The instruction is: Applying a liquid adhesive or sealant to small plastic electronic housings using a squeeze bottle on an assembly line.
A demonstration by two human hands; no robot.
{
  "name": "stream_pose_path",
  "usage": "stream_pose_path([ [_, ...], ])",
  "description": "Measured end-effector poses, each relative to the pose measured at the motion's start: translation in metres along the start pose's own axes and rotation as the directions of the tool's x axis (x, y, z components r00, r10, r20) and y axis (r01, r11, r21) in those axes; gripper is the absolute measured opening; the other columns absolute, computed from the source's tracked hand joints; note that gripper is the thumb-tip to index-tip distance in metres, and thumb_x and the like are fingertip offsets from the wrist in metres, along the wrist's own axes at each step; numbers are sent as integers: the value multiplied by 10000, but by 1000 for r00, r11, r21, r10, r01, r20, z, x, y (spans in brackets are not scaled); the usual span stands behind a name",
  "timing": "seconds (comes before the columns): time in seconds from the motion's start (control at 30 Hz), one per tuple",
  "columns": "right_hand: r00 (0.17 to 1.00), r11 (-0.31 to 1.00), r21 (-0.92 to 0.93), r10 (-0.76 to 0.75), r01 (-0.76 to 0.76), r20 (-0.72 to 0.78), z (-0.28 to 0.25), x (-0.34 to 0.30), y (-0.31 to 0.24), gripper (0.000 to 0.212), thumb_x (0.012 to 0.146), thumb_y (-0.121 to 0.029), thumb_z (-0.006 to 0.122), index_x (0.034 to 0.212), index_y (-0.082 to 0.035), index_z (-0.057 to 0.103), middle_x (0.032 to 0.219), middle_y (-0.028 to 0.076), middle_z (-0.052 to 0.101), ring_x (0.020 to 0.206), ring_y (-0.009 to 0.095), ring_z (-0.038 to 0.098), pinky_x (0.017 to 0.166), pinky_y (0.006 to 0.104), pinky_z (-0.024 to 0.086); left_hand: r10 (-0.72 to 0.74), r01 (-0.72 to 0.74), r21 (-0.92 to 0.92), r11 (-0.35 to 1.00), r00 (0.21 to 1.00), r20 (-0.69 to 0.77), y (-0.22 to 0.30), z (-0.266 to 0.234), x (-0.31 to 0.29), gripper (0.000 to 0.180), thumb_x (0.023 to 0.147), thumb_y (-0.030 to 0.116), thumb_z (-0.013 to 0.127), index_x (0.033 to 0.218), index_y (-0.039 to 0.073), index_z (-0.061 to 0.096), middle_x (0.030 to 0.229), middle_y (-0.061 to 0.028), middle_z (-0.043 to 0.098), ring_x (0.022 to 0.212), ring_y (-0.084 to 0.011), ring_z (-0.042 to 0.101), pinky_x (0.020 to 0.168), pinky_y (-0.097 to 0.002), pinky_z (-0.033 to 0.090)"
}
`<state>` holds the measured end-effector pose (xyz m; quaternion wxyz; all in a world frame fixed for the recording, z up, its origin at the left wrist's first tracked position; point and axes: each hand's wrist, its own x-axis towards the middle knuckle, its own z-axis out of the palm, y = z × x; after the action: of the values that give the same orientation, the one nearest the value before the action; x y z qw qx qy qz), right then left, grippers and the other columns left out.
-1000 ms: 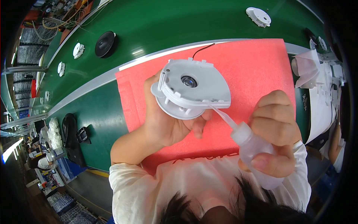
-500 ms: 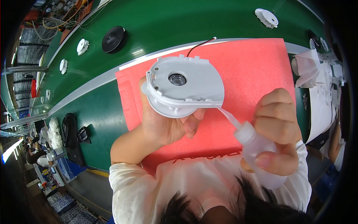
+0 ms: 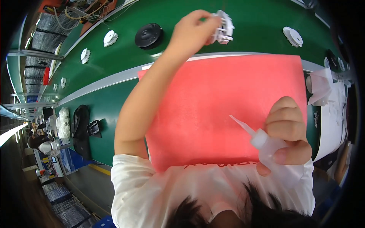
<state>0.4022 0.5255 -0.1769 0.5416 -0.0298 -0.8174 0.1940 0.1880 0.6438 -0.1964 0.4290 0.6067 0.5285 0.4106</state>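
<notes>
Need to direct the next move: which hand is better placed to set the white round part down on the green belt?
Left. The left hand already holds the white round part over the green belt; the right hand is back by the body, its grip occupied by a squeeze bottle.

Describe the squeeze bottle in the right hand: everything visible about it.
The squeeze bottle looks like soft, translucent whitish plastic, with a white collar and a long tapered nozzle. It lies tilted, nozzle pointing up-left over the red mat, its tip touching nothing. The right hand wraps its body, thumb across the front. Its contents cannot be made out.
</notes>
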Motion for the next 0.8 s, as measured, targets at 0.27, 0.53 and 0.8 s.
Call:
stream_pose_path([
  [0.27,997,998,63,26,-21,-69,1,3,-12,394,610,-83,719,938,-155,512,761,68,515,542,180,439,481,304,314,42,-184,858,480,981,187,-8,28,47,474,752,451,509,1059,101,596,1003,-145,595,881,-292,584,755,-380,473],
  [0.53,997,993,-105,-57,62,53,-3,12,6,452,720,-403,694,989,-189,402,774,52,486,563,171,438,498,292,296,309,167,901,401,901,-305,-58,-153,91,356,740,359,516,988,129,626,1103,-122,560,1000,-289,550,812,-409,460],
  [0.8,1000,994,-106,3,-4,-11,-1,15,-2,424,641,-198,735,985,-205,487,766,2,518,525,130,435,496,271,292,-362,861,501,88,496,-789,-84,-272,69,630,707,619,549,1138,161,588,1183,-71,553,1066,-225,544,812,-381,458],
])
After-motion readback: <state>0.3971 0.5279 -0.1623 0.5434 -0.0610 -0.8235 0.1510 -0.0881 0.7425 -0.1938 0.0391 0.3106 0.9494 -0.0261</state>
